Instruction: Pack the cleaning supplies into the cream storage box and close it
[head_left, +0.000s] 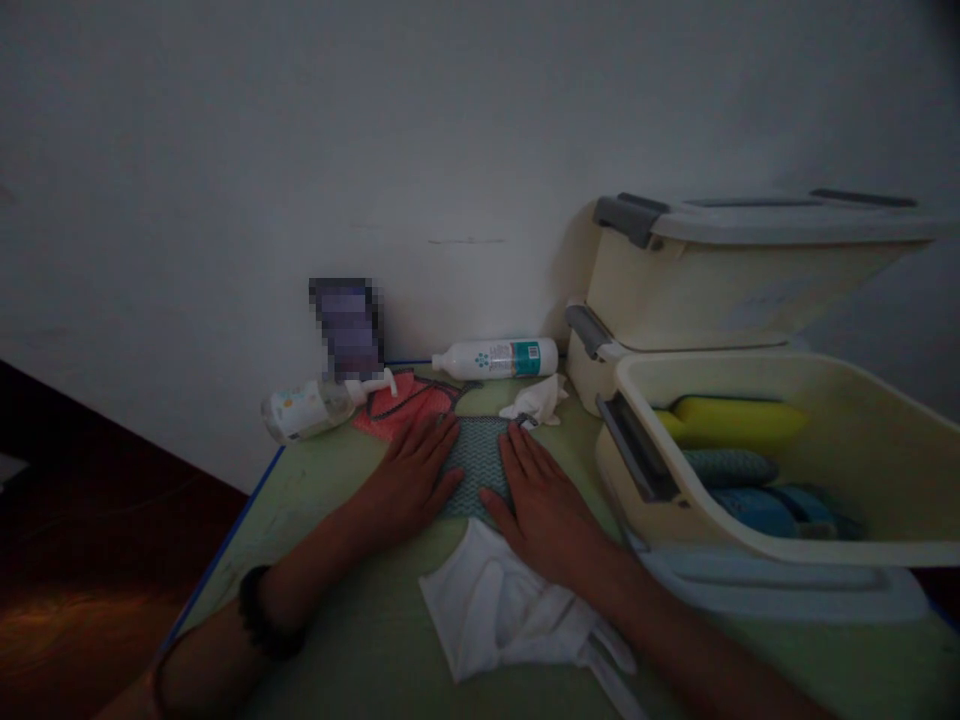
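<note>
A green patterned cloth (474, 468) lies flat on the table. My left hand (409, 475) rests on its left side, palm down with the fingers stretched out. On the cloth's right edge lies my right hand (544, 495), also flat and open. Behind my left hand is a red cloth with dark trim (409, 398). A small crumpled white cloth (538, 400) sits just beyond my right fingertips. Nearer to me, partly under my right forearm, a white cloth with straps (499, 605) is spread on the table.
A clear pump bottle (307, 408) lies at the left edge. A white bottle (499, 358) lies along the wall, right of a blurred upright phone-like object (349, 325). At right, an open cream bin (810, 375) holds yellow and blue items, with another lidded bin (697, 290) behind.
</note>
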